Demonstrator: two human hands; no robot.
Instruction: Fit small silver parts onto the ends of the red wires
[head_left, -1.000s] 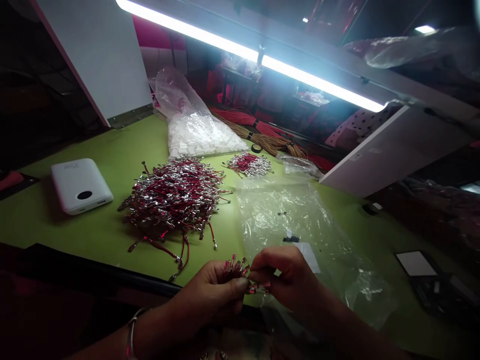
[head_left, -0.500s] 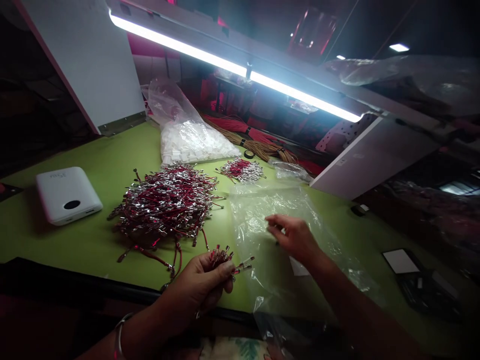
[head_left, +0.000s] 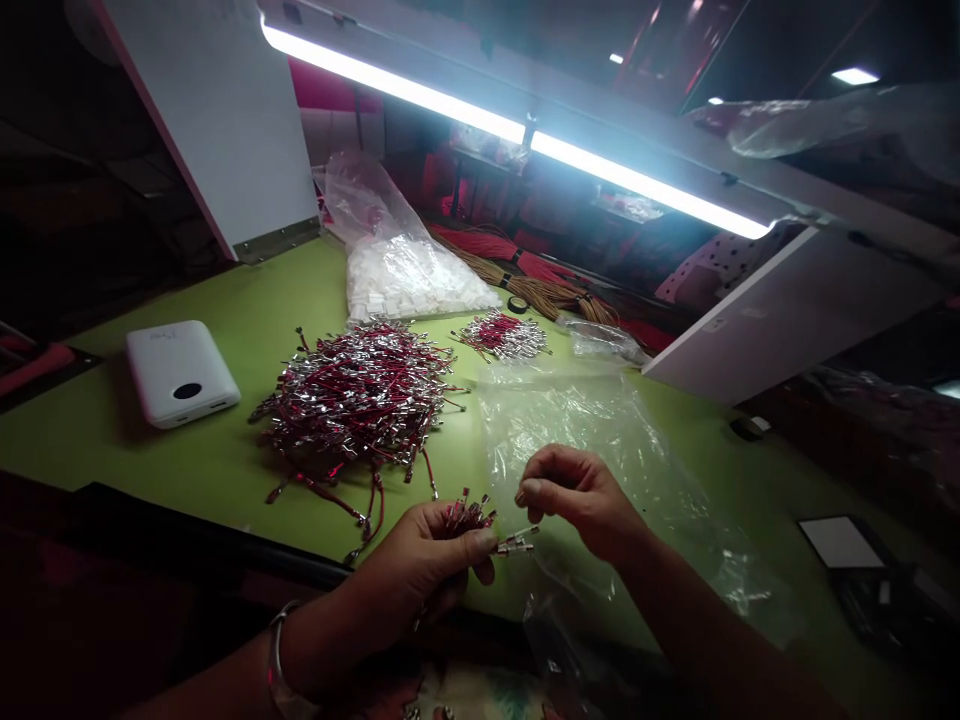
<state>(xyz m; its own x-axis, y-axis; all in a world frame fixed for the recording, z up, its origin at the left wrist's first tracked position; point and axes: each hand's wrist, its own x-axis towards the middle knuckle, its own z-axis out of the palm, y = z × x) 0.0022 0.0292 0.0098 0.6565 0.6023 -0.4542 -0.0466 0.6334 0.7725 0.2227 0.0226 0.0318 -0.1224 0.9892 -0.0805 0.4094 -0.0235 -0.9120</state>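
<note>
My left hand (head_left: 435, 560) is closed around a bunch of short red wires (head_left: 469, 514) with metal terminals. A few terminal ends stick out past its thumb to the right. My right hand (head_left: 589, 500) is just right of the bunch, thumb and fingertips pinched together above a clear plastic bag (head_left: 570, 420). Whatever may be between those fingertips is too small to make out. Behind my left hand lies a large heap of red terminal wires (head_left: 367, 395), with some loose ones trailing at its near side. A smaller pile of the same wires (head_left: 502, 335) rests farther back.
A white power bank (head_left: 182, 372) lies on the left of the green table (head_left: 67, 430). At the back are a bag of white connectors (head_left: 416, 280), bundled brown wires (head_left: 544, 292) and a black tape roll (head_left: 517, 304). A lamp (head_left: 645, 185) spans above.
My right hand has moved toward the wire bunch in my left hand, and its fingers have drawn together. My left hand keeps its hold. The whole view has shifted slightly.
</note>
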